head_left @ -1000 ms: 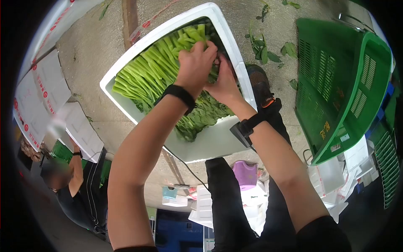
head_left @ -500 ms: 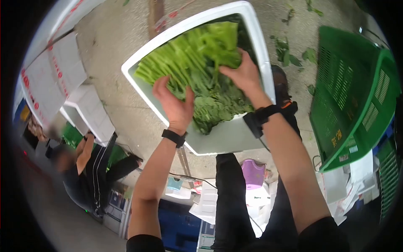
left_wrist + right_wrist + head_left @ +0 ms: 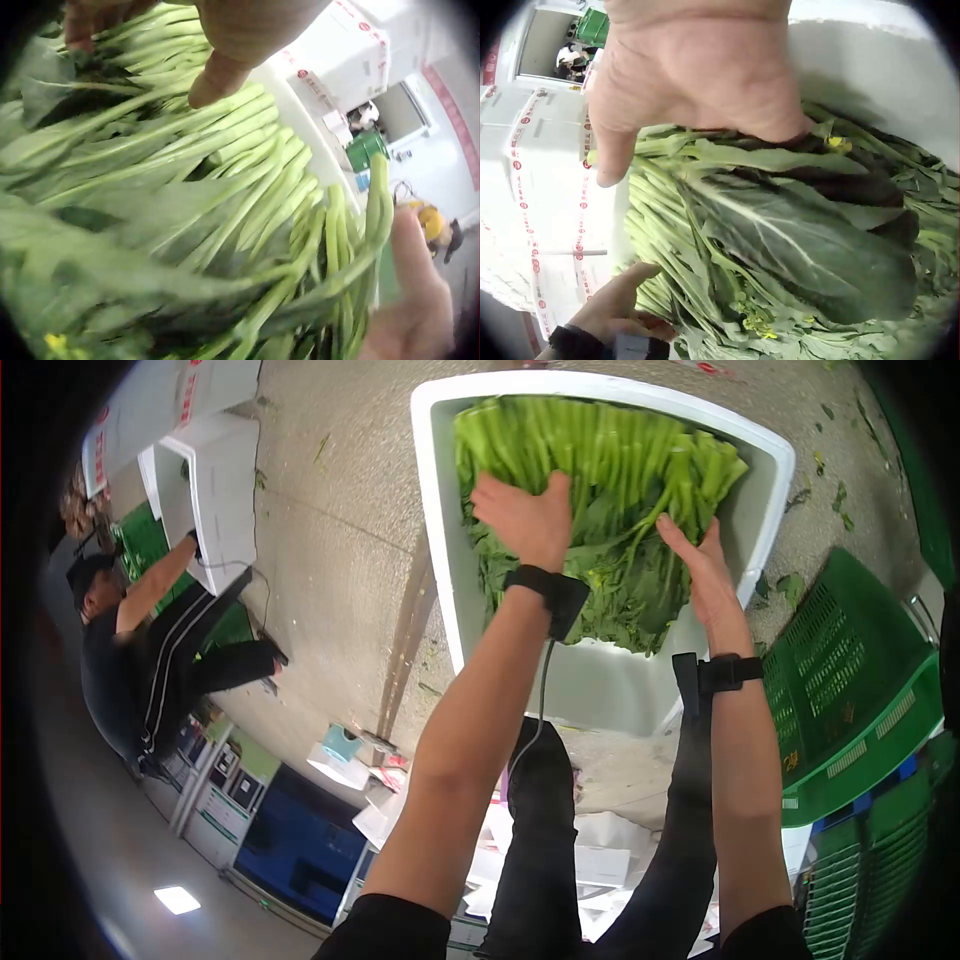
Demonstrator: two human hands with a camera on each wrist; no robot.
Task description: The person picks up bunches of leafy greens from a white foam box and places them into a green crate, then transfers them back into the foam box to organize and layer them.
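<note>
Inside 1 white box [image 3: 610,690], left hand [image 3: 530,525] and right hand [image 3: 714,582] touch greens [image 3: 610,450], fingers [image 3: 486,492] spread.

Foam box [image 3: 612,690] — matt; stalks [image 3: 600,448] smooth; crate [image 3: 838,672] — plastic; floor [image 3: 330,470] rough.

1. Short black sleeves [image 3: 398,932] end above the elbows.
2. Black trousers [image 3: 537,865] cover both legs.
3. Black straps [image 3: 530,580] circle both wrists, each carrying a dark module [image 3: 568,611].
4. A thin grey cable [image 3: 542,695] hangs from the left one.
5. Left hand [image 3: 527,522] and right hand [image 3: 713,578] are bare.
</note>
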